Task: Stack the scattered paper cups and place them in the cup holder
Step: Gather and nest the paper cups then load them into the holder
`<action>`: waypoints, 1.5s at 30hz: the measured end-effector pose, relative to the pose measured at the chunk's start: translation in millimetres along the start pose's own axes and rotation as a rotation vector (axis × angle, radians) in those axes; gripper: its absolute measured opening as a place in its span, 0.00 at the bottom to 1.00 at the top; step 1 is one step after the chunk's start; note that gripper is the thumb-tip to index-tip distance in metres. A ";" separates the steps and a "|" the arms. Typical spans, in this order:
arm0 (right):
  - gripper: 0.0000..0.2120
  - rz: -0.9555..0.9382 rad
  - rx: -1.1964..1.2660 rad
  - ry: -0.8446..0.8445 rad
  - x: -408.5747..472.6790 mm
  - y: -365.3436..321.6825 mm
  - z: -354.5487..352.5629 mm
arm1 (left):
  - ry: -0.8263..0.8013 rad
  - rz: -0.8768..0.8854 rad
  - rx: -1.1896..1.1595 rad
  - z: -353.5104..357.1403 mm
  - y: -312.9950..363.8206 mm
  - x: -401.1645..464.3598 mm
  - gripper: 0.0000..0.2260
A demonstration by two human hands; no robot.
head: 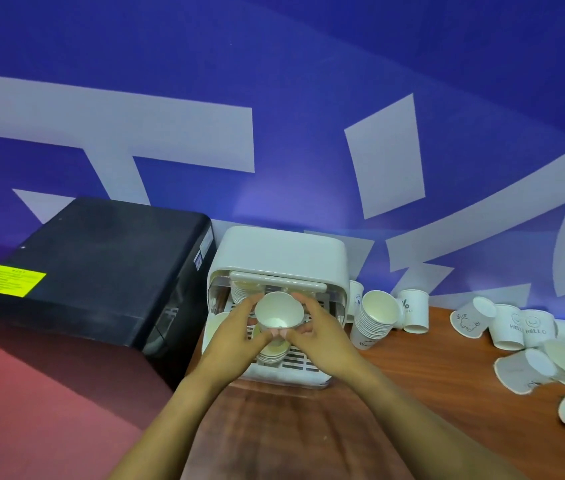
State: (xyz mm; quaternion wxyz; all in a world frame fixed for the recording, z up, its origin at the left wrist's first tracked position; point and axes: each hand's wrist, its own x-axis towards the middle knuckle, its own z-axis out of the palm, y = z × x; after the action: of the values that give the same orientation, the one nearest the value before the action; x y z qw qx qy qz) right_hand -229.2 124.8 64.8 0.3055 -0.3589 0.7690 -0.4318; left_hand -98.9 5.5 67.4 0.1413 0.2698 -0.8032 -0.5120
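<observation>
While both hands close around 1 cup (278, 311), the left hand (239, 336) and right hand (319, 332) curl their fingers on its sides and hold it, mouth towards the person, just above the white holder's (279, 251) slatted tray (300, 358). Short stacks already sit below it. Squeezing could crush the thin rim, and a tilted descent could jam it or topple a stack. A tall stack (374, 318) leans beside the holder; loose cups (537, 341) lie scattered to the right on the table (412, 393).
</observation>
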 end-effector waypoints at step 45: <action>0.17 0.450 -0.271 0.057 -58.6 156.2 -211.9 | -0.386 0.192 0.515 222.2 76.2 11.1 0.18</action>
State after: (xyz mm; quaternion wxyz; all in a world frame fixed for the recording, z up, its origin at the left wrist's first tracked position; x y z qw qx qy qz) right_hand -406.9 324.6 29.5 0.3213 -0.2041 0.8885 -0.2562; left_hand -241.7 190.2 38.5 -0.0386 0.1178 -0.9399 -0.3180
